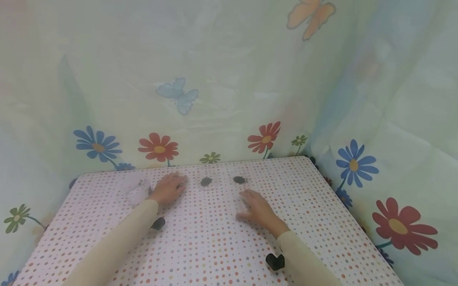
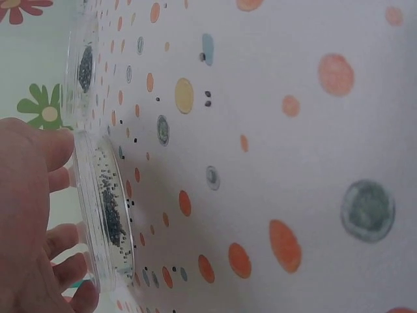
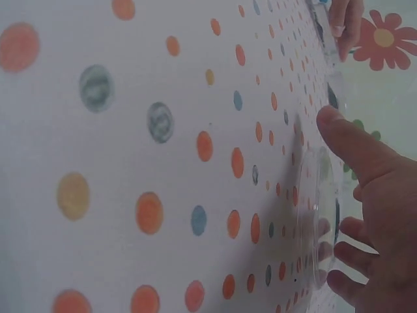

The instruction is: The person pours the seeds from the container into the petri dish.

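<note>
My left hand point(image 1: 169, 188) is at the far side of the table, left of the middle. It grips a clear petri dish point(image 2: 104, 215) holding small dark grains, thumb at one side of the rim and fingers curled at the other. My right hand point(image 1: 258, 208) spreads its thumb and fingers around a clear, shallow dish point(image 3: 316, 225). In the right wrist view the thumb stands apart from that dish, and the fingertips are close behind its rim. Beyond the hands, two dark piles of grains point(image 1: 206, 182) point(image 1: 239, 180) lie in clear dishes.
Clear plastic dishes point(image 1: 138, 193) lie left of my left hand, with dark specks by them. The dotted tabletop point(image 1: 214, 238) carries a few tiny black specks near the gripped dish. A flowered curtain point(image 1: 222, 99) hangs right behind the table and along its sides.
</note>
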Tool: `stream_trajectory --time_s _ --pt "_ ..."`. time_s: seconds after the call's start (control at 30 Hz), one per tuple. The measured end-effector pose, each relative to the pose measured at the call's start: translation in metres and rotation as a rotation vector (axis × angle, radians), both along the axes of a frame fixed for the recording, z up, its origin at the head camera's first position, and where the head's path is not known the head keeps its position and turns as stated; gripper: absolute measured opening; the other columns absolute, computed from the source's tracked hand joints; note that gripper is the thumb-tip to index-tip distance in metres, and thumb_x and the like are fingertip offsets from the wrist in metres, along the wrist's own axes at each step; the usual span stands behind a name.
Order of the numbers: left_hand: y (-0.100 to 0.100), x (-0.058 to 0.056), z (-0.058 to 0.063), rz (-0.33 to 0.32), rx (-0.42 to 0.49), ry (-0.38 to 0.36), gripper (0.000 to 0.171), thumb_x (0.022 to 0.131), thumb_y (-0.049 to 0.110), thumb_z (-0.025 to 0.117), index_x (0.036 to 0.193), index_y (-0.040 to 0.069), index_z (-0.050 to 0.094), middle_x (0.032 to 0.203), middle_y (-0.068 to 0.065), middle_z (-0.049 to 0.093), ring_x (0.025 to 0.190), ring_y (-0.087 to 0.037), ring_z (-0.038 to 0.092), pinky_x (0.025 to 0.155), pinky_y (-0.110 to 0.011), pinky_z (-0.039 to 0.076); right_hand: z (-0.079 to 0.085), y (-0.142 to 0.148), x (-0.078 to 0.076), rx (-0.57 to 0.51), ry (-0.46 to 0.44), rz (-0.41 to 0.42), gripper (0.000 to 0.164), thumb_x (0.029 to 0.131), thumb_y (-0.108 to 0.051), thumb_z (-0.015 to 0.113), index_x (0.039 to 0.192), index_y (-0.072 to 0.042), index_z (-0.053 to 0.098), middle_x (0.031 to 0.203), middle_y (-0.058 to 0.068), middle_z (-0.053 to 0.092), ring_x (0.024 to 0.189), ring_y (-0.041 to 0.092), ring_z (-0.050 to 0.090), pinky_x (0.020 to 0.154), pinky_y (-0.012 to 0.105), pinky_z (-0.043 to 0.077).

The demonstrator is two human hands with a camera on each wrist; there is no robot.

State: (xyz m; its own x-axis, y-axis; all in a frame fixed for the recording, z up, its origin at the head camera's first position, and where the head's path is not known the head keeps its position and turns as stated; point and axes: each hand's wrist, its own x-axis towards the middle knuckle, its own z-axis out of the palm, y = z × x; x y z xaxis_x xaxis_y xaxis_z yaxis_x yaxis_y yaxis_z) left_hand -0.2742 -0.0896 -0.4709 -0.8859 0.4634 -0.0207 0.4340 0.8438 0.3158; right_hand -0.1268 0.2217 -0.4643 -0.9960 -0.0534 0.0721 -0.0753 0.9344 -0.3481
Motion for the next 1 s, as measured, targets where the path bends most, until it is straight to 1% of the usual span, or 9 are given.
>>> stream_trajectory --time_s 0.27,0.4,0.53,0.87,1.0 --pt "-0.0039 -0.0021 0.0001 -0.014 0.019 -0.016 0.046 0.093 0.039 0.045 0.137 0.024 0.042 0.149 -0.011 0.028 0.139 -0.033 0.021 0.111 -0.058 0.018 -0.002 0.0022 0.0019 -0.031 0.004 0.025 0.077 0.069 -0.042 0.076 0.134 -0.014 0.046 0.14 0.01 0.042 0.13 0.03 0.038 0.107 0.047 0.033" --pt "-0.0043 -0.0021 0.0011 -0.018 0.026 -0.016 0.046 0.093 0.039 0.045 0.136 0.024 0.043 0.149 -0.011 0.03 0.139 -0.032 0.022 0.111 -0.058 0.018 -0.0035 0.0045 0.0014 -0.01 -0.012 0.018 0.077 0.07 -0.044 0.074 0.134 -0.015 0.045 0.14 0.009 0.042 0.131 0.029 0.037 0.108 0.047 0.033" --pt "-0.0034 -0.0013 0.0011 -0.028 0.011 -0.01 0.046 0.093 0.038 0.045 0.137 0.023 0.042 0.148 -0.011 0.03 0.138 -0.033 0.022 0.11 -0.058 0.019 -0.0062 0.0076 0.0002 0.013 -0.018 0.014 0.077 0.07 -0.046 0.073 0.134 -0.016 0.045 0.14 0.008 0.042 0.13 0.029 0.037 0.107 0.047 0.033" --pt "-0.0014 -0.002 0.0012 -0.029 0.003 -0.002 0.046 0.094 0.038 0.044 0.137 0.022 0.042 0.148 -0.012 0.03 0.138 -0.033 0.023 0.11 -0.058 0.019 -0.0073 0.0084 -0.0001 0.012 -0.021 -0.009 0.075 0.07 -0.047 0.073 0.132 -0.015 0.046 0.141 0.012 0.04 0.131 0.032 0.037 0.108 0.049 0.032" --pt "-0.0015 -0.0006 0.0021 -0.021 0.002 -0.014 0.047 0.094 0.038 0.044 0.138 0.022 0.041 0.149 -0.011 0.029 0.139 -0.033 0.022 0.111 -0.057 0.018 -0.0082 0.0086 -0.0001 -0.002 -0.024 -0.009 0.076 0.071 -0.047 0.073 0.134 -0.015 0.045 0.141 0.011 0.04 0.13 0.032 0.037 0.108 0.05 0.031"
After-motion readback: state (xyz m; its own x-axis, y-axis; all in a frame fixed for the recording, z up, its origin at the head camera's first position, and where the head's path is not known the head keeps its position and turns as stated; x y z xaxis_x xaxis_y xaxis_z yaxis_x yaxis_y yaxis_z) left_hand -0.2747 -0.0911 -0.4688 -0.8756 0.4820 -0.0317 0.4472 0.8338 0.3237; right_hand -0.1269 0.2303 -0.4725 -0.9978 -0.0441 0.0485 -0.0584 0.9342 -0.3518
